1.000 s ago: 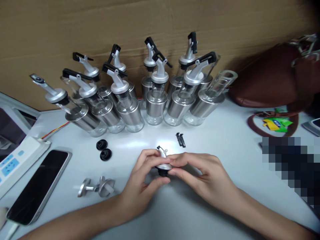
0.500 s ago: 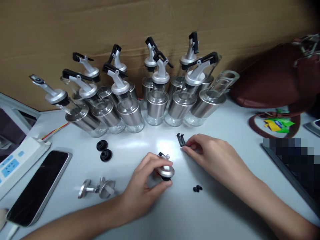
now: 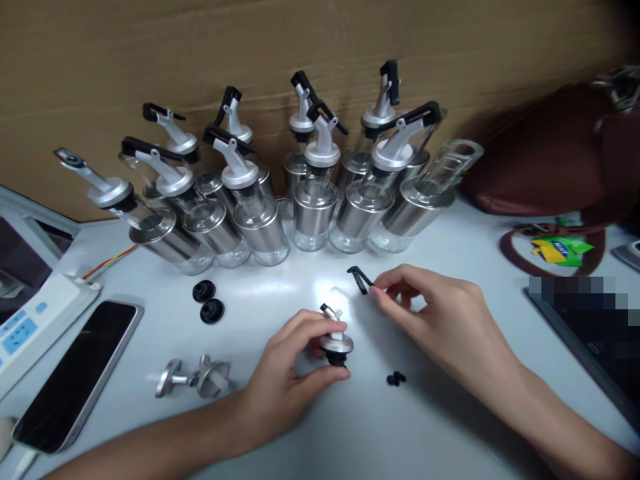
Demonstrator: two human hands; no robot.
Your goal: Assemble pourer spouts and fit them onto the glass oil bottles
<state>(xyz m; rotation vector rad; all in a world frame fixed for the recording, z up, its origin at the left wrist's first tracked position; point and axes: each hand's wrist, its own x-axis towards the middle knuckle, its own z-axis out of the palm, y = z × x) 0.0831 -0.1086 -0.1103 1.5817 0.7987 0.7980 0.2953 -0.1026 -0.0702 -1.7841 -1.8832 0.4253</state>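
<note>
My left hand (image 3: 300, 360) grips a bottle pourer (image 3: 337, 344) with a silver cap, a black rubber stopper below and a short spout with a black tip. Thumb under the stopper, fingers at the top, it holds the pourer upright over the table. Between thumb and fingertips of my right hand (image 3: 420, 300) is the end of a small black lever (image 3: 364, 275). A second black lever (image 3: 361, 287) lies right beside it, partly overlapped. Several tiny black caps (image 3: 397, 379) rest below my right hand. Two silver pourer heads (image 3: 214, 378) lie left of my left forearm.
Several glass bottles with steel sleeves (image 3: 257, 227) stand along the cardboard (image 3: 270, 40), most topped with pourers. Two black rubber stoppers (image 3: 212, 311), a phone (image 3: 80, 377) and a power strip (image 3: 30, 327) are at left. A brown bag (image 3: 545, 153) and a dark device (image 3: 590, 347) sit at right.
My right hand has lifted one black lever slightly off the other, its far end now tilted to the left. My left hand has tipped the pourer a little, showing more of the black stopper.
</note>
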